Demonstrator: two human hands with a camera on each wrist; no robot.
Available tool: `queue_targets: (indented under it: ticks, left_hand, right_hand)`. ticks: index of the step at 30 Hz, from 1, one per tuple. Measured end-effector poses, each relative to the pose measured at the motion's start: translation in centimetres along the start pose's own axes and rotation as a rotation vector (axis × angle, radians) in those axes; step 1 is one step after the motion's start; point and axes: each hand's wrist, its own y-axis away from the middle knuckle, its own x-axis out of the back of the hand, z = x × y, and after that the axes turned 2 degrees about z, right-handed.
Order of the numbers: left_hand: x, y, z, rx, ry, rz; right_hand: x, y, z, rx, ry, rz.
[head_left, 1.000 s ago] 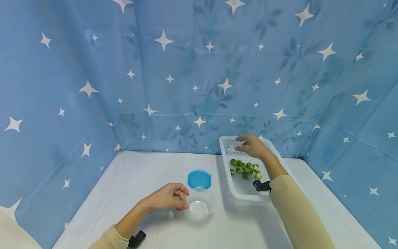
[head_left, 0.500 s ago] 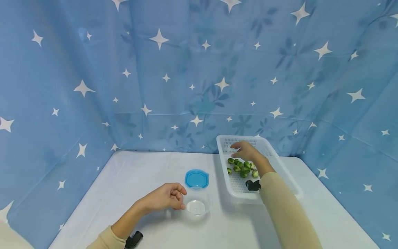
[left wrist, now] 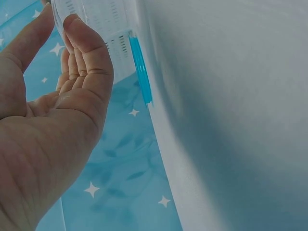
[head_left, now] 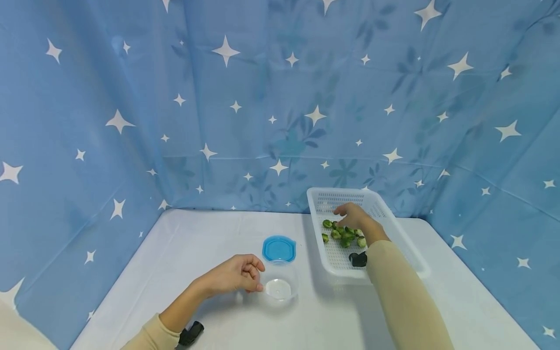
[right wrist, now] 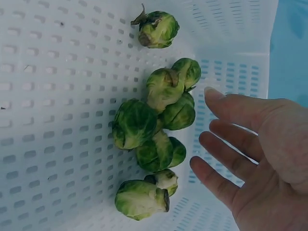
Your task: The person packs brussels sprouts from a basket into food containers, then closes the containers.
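My left hand (head_left: 238,274) holds the rim of a clear plastic tub (head_left: 289,290) on the white table. In the left wrist view, the tub's edge (left wrist: 58,14) lies between thumb and index finger. Right behind the tub is its blue lid (head_left: 279,249). Several Brussels sprouts (head_left: 345,239) are clustered in a white perforated basket (head_left: 337,261). My right hand (head_left: 356,218) hovers just over them inside the basket. In the right wrist view its fingers (right wrist: 226,151) are spread and slightly bent beside the sprouts (right wrist: 134,124), apart from them, holding nothing.
The basket's raised walls (head_left: 316,233) surround the right hand. A blue star-patterned curtain (head_left: 245,121) stands behind the table (head_left: 210,238) and along both sides. Black wrist cameras (head_left: 191,334) are worn on both arms.
My right hand has come down from the basket's far end toward the sprouts. The left hand stays at the tub. The head view has shifted slightly.
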Motion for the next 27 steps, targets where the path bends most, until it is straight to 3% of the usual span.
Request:
queue_targets:
  ticks: [8,27]
  left_hand:
    - [0.1,0.0,0.0,0.004,-0.006,0.007]
    - [0.2,-0.1,-0.2,0.006,0.001,0.002]
  right_hand:
    - [-0.4,0.1,0.4,-0.063,0.013,-0.051]
    - [-0.6,0.4,1.3,-0.108,0.098,-0.073]
